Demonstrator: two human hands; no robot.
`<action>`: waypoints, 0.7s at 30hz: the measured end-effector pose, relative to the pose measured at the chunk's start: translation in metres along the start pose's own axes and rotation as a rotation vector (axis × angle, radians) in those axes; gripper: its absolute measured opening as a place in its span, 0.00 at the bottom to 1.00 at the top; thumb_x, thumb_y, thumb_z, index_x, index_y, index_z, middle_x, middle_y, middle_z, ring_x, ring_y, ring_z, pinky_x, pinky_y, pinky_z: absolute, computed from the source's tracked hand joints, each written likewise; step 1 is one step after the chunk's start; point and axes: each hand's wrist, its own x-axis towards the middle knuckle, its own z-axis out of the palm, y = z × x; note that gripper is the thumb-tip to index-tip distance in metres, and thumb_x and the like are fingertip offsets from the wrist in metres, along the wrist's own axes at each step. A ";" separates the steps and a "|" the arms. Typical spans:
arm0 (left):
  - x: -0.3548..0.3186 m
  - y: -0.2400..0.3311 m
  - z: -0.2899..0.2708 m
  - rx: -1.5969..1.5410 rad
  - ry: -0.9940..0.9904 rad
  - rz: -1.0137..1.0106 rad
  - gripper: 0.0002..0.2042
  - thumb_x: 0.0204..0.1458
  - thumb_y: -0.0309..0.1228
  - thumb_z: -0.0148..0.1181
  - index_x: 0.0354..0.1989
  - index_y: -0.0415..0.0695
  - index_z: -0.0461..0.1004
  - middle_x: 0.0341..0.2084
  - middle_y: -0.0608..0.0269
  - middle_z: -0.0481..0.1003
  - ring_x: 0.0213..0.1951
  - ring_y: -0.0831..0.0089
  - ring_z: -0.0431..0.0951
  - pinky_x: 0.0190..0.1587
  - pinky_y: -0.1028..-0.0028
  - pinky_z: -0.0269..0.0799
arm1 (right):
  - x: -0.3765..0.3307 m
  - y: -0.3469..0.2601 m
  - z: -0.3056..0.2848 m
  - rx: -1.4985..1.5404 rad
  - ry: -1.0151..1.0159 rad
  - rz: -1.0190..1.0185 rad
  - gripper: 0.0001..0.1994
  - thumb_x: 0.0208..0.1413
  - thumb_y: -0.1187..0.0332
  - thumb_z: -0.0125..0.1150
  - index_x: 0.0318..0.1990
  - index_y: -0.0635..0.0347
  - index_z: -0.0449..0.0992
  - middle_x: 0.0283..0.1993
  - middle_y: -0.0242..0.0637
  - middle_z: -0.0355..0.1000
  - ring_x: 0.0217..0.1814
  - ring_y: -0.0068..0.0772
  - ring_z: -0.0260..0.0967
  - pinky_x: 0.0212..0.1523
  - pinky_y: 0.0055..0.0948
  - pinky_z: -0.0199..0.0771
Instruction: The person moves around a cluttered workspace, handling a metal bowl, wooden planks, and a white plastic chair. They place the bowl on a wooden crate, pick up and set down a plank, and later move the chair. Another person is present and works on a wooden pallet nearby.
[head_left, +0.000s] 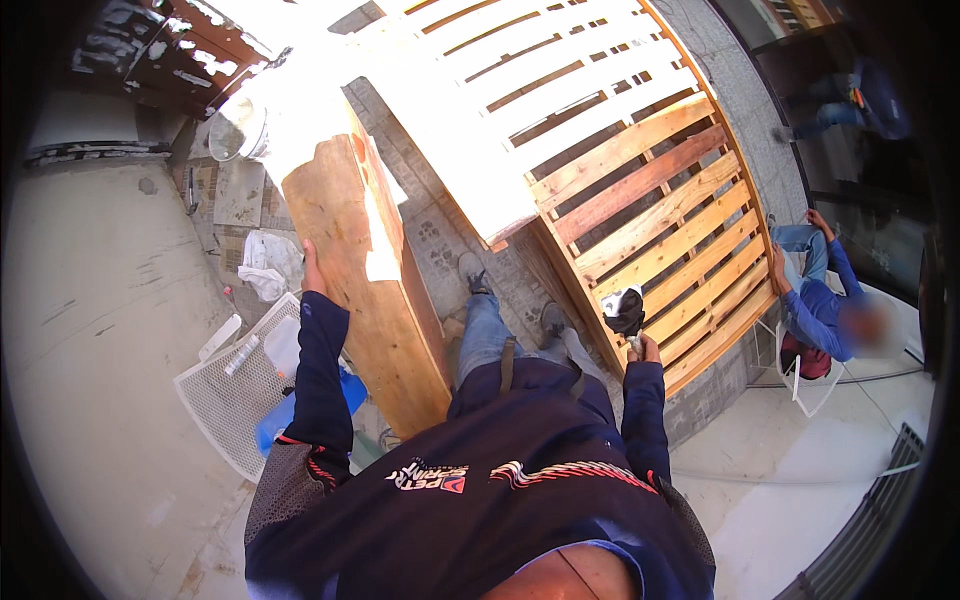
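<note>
My left hand (312,268) rests against the left edge of a long wooden box (350,220), its visible fingers stretched along the wood. The box stands tilted in view at my left, with a smooth brown top and a sunlit side. My right hand (648,350) is closed round the lower end of a black and white bundle (625,312); its exact kind is unclear. That hand is over the near left part of a slatted wooden panel (660,220), whose far part is washed out by sunlight.
A white mesh chair (215,400) stands at left with a blue object (275,425) by it. A white bucket (238,128) and a crumpled white bag (268,262) lie beyond. Another person (825,310) sits at the right, touching the panel's edge. A red bag (806,357) is beside them.
</note>
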 end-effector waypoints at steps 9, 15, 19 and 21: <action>0.035 0.025 0.034 -0.063 -0.182 -0.059 0.31 0.50 0.58 0.39 0.50 0.42 0.62 0.39 0.55 0.71 0.37 0.62 0.74 0.40 0.66 0.72 | 0.011 0.000 -0.009 -0.023 -0.044 -0.004 0.18 0.42 0.77 0.52 0.45 0.62 0.66 0.38 0.44 0.68 0.41 0.37 0.67 0.42 0.28 0.66; 0.087 0.027 0.071 -0.086 -0.207 -0.007 0.33 0.49 0.60 0.37 0.50 0.43 0.62 0.40 0.55 0.71 0.39 0.62 0.73 0.41 0.66 0.71 | -0.001 0.000 -0.010 0.115 -0.023 0.228 0.18 0.42 0.77 0.53 0.44 0.62 0.66 0.38 0.44 0.68 0.39 0.38 0.67 0.42 0.28 0.66; 0.125 0.016 0.090 -0.089 -0.162 0.063 0.35 0.48 0.62 0.35 0.52 0.43 0.61 0.44 0.54 0.68 0.44 0.61 0.70 0.45 0.65 0.68 | -0.030 0.012 -0.006 -0.049 0.027 0.128 0.19 0.41 0.75 0.55 0.45 0.62 0.66 0.40 0.45 0.67 0.44 0.42 0.65 0.45 0.32 0.64; 0.143 0.012 0.096 -0.107 -0.168 0.061 0.36 0.48 0.62 0.35 0.53 0.43 0.59 0.45 0.55 0.67 0.45 0.60 0.69 0.46 0.65 0.67 | -0.046 0.015 -0.004 -0.030 0.023 0.208 0.19 0.40 0.75 0.56 0.44 0.61 0.66 0.41 0.46 0.66 0.46 0.44 0.64 0.46 0.33 0.63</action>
